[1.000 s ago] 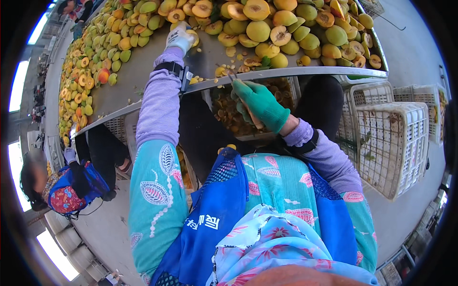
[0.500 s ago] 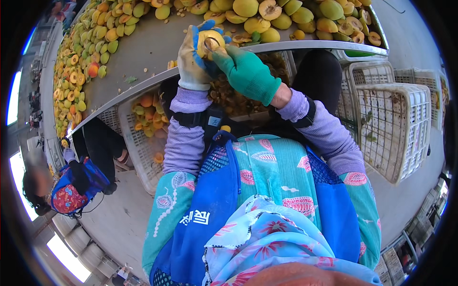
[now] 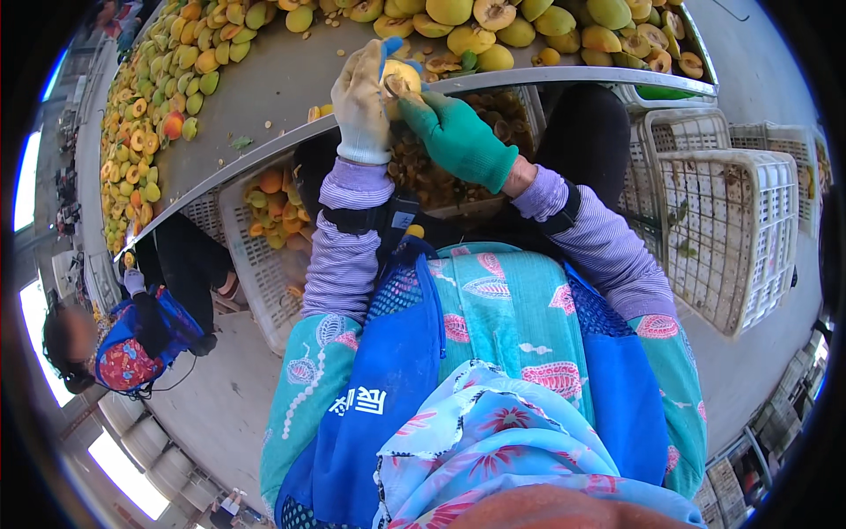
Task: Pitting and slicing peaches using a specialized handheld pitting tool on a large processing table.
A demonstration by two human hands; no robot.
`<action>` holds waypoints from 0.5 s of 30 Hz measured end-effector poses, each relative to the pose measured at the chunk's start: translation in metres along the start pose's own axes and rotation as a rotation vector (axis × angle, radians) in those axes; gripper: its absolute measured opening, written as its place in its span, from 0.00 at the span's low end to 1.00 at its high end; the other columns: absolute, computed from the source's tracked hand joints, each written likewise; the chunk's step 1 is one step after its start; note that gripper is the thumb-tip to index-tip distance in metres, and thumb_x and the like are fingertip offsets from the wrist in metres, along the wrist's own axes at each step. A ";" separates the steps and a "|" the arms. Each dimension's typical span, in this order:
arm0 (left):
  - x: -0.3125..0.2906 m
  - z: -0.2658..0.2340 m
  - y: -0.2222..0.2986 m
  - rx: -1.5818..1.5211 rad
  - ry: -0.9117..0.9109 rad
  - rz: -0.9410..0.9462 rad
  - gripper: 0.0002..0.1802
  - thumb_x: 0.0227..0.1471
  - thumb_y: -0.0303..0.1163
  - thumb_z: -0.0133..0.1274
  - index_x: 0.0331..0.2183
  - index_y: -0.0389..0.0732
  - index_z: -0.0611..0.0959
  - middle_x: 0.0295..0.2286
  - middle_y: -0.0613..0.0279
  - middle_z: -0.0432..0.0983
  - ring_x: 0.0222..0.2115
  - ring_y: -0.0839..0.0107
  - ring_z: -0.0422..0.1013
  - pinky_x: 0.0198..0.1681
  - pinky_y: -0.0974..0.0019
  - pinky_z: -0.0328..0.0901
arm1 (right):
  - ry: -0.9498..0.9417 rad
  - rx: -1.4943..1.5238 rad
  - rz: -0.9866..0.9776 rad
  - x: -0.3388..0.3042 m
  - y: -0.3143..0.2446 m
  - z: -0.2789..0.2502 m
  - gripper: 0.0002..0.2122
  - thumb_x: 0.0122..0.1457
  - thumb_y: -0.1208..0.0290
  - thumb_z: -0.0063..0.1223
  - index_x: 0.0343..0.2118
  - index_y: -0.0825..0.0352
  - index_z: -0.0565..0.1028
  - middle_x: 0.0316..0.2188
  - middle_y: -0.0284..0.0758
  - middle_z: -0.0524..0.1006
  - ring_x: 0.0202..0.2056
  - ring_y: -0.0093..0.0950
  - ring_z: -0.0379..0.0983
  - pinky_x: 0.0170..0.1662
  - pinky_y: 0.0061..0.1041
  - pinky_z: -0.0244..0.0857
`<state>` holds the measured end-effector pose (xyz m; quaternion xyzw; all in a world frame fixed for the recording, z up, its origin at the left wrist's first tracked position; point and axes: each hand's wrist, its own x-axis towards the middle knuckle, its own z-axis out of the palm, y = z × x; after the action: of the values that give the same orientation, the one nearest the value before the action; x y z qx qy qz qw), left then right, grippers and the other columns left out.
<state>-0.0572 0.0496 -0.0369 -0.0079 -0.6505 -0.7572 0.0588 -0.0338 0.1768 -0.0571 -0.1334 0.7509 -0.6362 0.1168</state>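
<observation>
My left hand [image 3: 361, 101], in a white glove with blue fingertips, is closed around a yellow peach half [image 3: 403, 79] with its pale cut face toward me. My right hand [image 3: 465, 143], in a green knitted glove, is closed on a small tool with a thin curved metal loop [image 3: 390, 89]. That loop touches the cut face of the fruit; the handle is mostly hidden by the glove. Both hands are just over the front edge of a metal table [image 3: 256, 101]. Beneath them a crate of brown peach stones [image 3: 493, 123] is partly hidden.
Many whole and halved peaches [image 3: 551, 26] lie along the table's far and left sides. Below left is a white crate with peaches [image 3: 278, 212]. Stacked white plastic crates [image 3: 727, 229] stand at the right. Another person [image 3: 132, 344] works at the far left.
The fruit has turned slightly and shifted right and down with my hands. The brown stone visible in its middle earlier is now hard to make out. The tool's loop has moved to the fruit's left side.
</observation>
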 end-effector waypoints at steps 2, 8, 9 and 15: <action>-0.004 0.005 -0.012 -0.283 0.185 -0.007 0.19 0.58 0.38 0.43 0.40 0.30 0.74 0.31 0.54 0.75 0.26 0.67 0.74 0.31 0.61 0.74 | 0.144 0.046 -0.117 -0.008 0.003 0.017 0.21 0.62 0.53 0.38 0.33 0.72 0.72 0.19 0.37 0.73 0.21 0.26 0.69 0.24 0.29 0.62; 0.029 -0.010 -0.005 0.334 -0.180 -0.187 0.17 0.54 0.38 0.51 0.33 0.30 0.78 0.25 0.56 0.77 0.22 0.73 0.73 0.27 0.69 0.72 | -0.239 0.939 0.569 -0.016 -0.028 0.001 0.19 0.61 0.50 0.35 0.28 0.62 0.68 0.13 0.27 0.65 0.11 0.19 0.58 0.13 0.18 0.52; 0.034 -0.009 0.002 0.377 -0.288 -0.153 0.17 0.54 0.38 0.51 0.33 0.30 0.78 0.25 0.56 0.77 0.22 0.74 0.73 0.27 0.70 0.72 | -0.239 1.137 0.588 -0.016 -0.027 0.004 0.18 0.61 0.49 0.35 0.27 0.60 0.67 0.12 0.25 0.63 0.10 0.18 0.56 0.13 0.17 0.51; 0.053 -0.013 0.017 0.393 -0.592 -0.313 0.20 0.55 0.41 0.48 0.36 0.30 0.77 0.28 0.54 0.77 0.24 0.70 0.74 0.27 0.69 0.71 | -0.372 1.401 0.520 -0.015 -0.019 0.014 0.20 0.59 0.44 0.37 0.26 0.58 0.65 0.11 0.25 0.61 0.08 0.18 0.55 0.10 0.15 0.49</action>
<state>-0.1070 0.0305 -0.0175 -0.1153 -0.7653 -0.5829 -0.2475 -0.0134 0.1661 -0.0409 0.0475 0.1478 -0.8824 0.4441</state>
